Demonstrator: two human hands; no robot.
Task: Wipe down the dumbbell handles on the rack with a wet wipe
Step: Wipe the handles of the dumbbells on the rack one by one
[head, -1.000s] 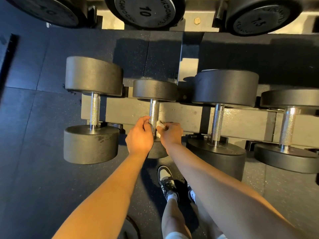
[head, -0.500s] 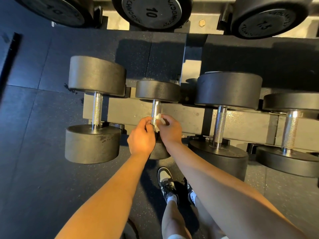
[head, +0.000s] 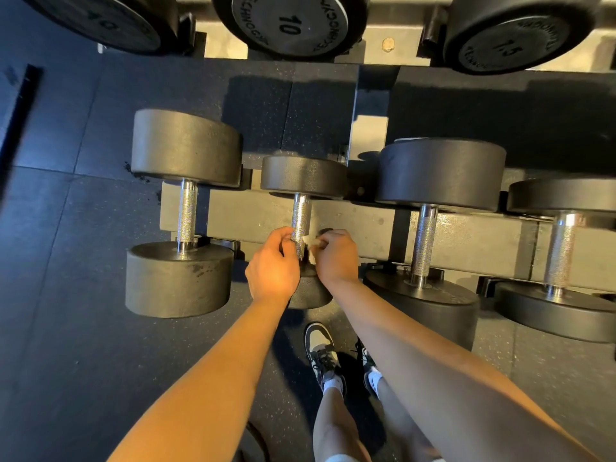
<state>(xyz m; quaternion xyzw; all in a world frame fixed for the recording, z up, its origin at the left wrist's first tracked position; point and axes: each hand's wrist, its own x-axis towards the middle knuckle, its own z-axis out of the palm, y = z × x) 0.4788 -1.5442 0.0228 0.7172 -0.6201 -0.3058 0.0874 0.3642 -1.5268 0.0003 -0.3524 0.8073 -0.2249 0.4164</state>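
Four lower dumbbells, three upper dumbbells, two hands, one wipe

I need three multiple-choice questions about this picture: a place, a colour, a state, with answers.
1. Where in its row is the dumbbell being wiped? A) leftmost B) second from left C) rightmost
2. What colour is the wipe? A) blue B) white C) red
3. What is the left hand doing? A) hanging free B) lying flat on the floor C) curling round the handle
Answers: 1 B, only one other dumbbell lies left of it; 2 B, white shows beside the right hand; 3 C, its fingers wrap the handle.
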